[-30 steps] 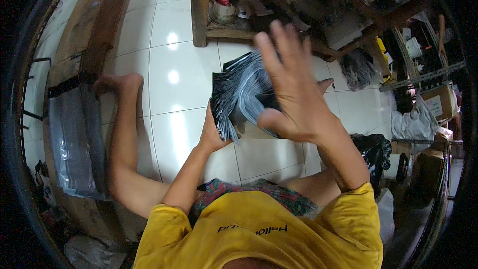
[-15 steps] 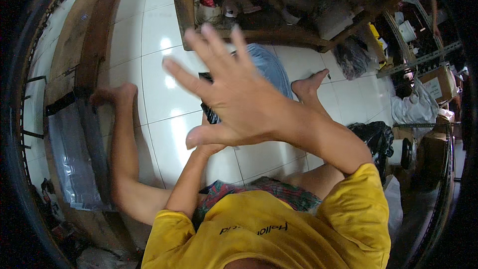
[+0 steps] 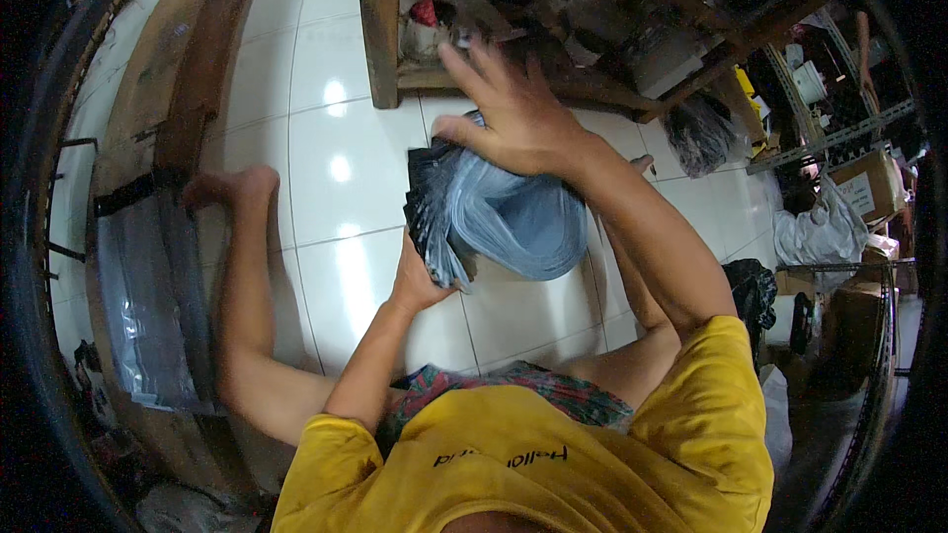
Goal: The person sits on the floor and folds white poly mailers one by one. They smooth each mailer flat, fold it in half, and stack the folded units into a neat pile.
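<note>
A thick bundle of bluish-grey translucent plastic bags (image 3: pixel 518 222) with black edges hangs above the floor, curled over in a loop. Its lower left corner is in my left hand (image 3: pixel 423 276), with the fingers partly hidden beneath the sheets. Over the bundle's far edge is my right hand (image 3: pixel 513 118), fingers spread and slightly blurred. That hand grips nothing; whether the palm touches the plastic, I cannot tell.
A wooden bench (image 3: pixel 188 69) runs along the left, bearing more flat plastic bags (image 3: pixel 148 306). Ahead stands a cluttered wooden shelf (image 3: pixel 380 30). At the right are a black plastic bag (image 3: pixel 750 291), a cardboard box (image 3: pixel 869 183) and metal racking (image 3: pixel 839 123).
My right hand has moved forward, away from me, uncovering the bundle of plastic bags. The bundle now shows more fully, its loop nearer to me; my left hand keeps its grip.
</note>
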Demonstrator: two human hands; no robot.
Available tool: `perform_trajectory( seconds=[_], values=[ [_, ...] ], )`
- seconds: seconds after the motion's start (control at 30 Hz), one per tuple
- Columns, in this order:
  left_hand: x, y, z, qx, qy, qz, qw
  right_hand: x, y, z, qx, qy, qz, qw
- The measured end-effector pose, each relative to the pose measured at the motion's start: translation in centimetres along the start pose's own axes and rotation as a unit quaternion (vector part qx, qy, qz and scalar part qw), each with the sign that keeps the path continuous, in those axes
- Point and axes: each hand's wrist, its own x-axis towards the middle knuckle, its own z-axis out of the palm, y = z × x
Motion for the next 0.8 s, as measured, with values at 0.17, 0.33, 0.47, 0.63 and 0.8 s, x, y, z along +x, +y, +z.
perform_trajectory(
  seconds=[0.17,0.33,0.47,0.63,0.8],
  values=[
    [1.3,1.3,-1.7,-0.116,0.075,0.01,0.99,3.2,-0.5,-1.2,0.082,-0.033,0.027,0.996],
    [0.9,1.1,-1.3,-0.106,0.085,0.001,0.991,3.1,-0.8,-2.5,0.128,0.005,-0.001,0.992],
    [0.8,-1.3,0.7,-0.012,0.047,0.013,0.999,0.3,-0.3,-1.9,0.073,-0.131,0.034,0.988],
    [0.5,-0.4,0.1,-0.055,0.045,0.017,0.997,-4.3,-0.7,-2.8,0.005,-0.143,0.018,0.99],
    [0.5,1.3,-1.2,-0.043,0.032,0.021,0.998,-5.6,-3.0,-5.5,0.03,-0.181,0.007,0.983]
  ],
)
